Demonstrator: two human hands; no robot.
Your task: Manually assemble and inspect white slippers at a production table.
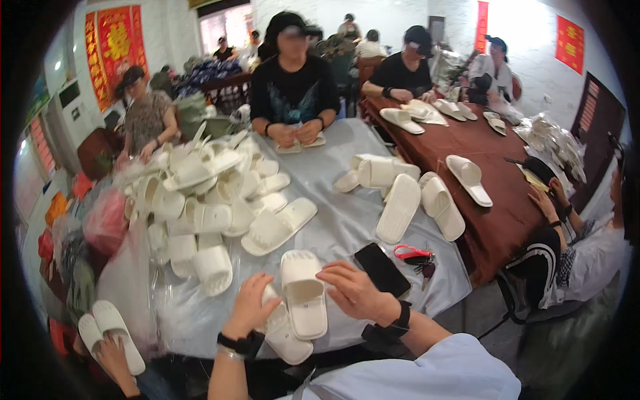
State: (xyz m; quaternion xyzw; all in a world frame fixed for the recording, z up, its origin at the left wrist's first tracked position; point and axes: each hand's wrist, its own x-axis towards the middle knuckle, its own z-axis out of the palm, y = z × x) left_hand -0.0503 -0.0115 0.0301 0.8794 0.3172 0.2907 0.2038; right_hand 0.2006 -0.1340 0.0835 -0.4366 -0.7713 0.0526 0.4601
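Two cream-white slide slippers lie side by side, slightly overlapped, at the table's near edge. The right slipper (309, 319) shows its strap and bare footbed, toe pointing away from me. Beside it, the left slipper (291, 348) sits lower, its strap partly hidden by my left hand (247, 308). That hand is open, fingers stretched up and thumb apart, next to the left slipper's strap. My right hand (357, 292) is open too, its fingertips at the right edge of the right slipper's strap; whether they touch it I cannot tell.
A heap of white slippers (200, 180) covers the table's left side. Several more slippers (399, 208) lie at the right, near a black phone (382, 269) and keys (425, 267). Co-workers sit around, and a brown-covered table (493, 200) adjoins. Another person's hand (113, 358) holds slippers at lower left.
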